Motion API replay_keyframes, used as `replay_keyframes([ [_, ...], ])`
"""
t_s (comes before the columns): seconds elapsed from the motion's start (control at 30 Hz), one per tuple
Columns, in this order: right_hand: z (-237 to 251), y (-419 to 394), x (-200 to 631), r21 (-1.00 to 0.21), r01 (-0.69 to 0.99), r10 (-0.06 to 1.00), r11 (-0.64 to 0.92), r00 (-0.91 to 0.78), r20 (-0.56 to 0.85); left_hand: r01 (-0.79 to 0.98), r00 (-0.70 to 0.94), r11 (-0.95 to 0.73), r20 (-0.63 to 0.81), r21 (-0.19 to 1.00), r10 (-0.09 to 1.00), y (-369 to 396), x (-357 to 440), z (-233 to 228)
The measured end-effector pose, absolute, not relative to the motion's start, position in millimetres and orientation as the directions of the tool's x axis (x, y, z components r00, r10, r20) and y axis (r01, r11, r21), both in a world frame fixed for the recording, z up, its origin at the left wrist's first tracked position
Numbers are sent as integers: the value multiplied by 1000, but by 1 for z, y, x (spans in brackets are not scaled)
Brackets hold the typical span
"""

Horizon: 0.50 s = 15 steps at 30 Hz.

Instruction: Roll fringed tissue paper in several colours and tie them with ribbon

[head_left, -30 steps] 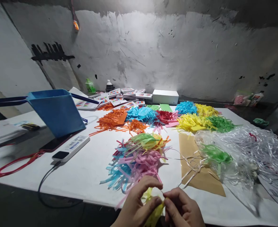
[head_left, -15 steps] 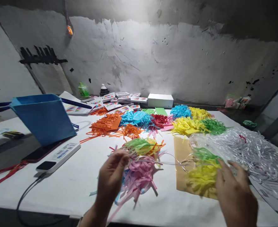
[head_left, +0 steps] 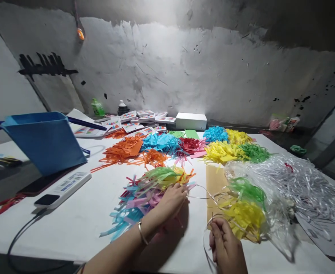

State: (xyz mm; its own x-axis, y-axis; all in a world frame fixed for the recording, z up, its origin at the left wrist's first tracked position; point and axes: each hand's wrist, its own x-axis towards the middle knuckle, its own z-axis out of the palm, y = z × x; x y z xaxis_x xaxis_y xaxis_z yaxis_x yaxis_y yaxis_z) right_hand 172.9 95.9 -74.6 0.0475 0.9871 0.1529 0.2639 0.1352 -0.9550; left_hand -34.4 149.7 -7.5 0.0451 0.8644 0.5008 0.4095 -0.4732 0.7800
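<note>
My left hand point(head_left: 173, 198), a bangle on its wrist, rests over a bunch of pink, blue, green and yellow paper tassels point(head_left: 133, 205). Its fingers are curled down and their tips are hidden among the strips. A pale thin ribbon point(head_left: 198, 197) runs from beside these fingertips toward the brown sheet. Lower right, my right hand point(head_left: 227, 245) pinches a thin needle-like piece point(head_left: 212, 217) upright between thumb and forefinger, with ribbon looping beside it. Just beyond it lie a yellow tassel point(head_left: 245, 217) and a green tassel point(head_left: 248, 190), partly on the brown sheet point(head_left: 214, 179).
Orange point(head_left: 121, 150), blue, red and yellow fringed paper piles cross the table's middle. A heap of white ribbon point(head_left: 304, 182) lies right. A blue paper bag point(head_left: 44, 144) and a white cabled device point(head_left: 63, 190) stand left. Small boxes and a white box point(head_left: 191, 121) line the wall.
My left hand has moved right and down onto the tassels. My right hand has come left, away from the yellow tassel, and its spread fingers have closed into a pinch.
</note>
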Motion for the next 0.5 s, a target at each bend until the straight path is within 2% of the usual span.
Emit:
replay_keyframes([
  [0.1,-83,94,173,-919,329,965,216,75,253,410,-29,-515,576,753,817,153,-37,4],
  [0.17,-88,92,174,-907,350,957,234,81,278,402,-177,-557,659,726,731,152,-49,22],
  [0.3,-95,90,174,-921,339,974,190,54,221,398,-492,-676,766,620,414,134,-80,74],
  [0.37,-93,86,170,-942,296,981,160,62,186,451,-482,-720,823,527,301,111,-82,93],
  [0.4,-90,83,167,-952,267,983,146,69,170,480,-405,-722,856,498,321,97,-79,98],
  [0.47,-80,72,160,-970,209,983,126,108,151,444,-161,-703,821,556,547,69,-64,93],
  [0.5,-74,65,157,-975,185,978,121,145,149,392,-61,-639,712,661,699,58,-55,84],
])
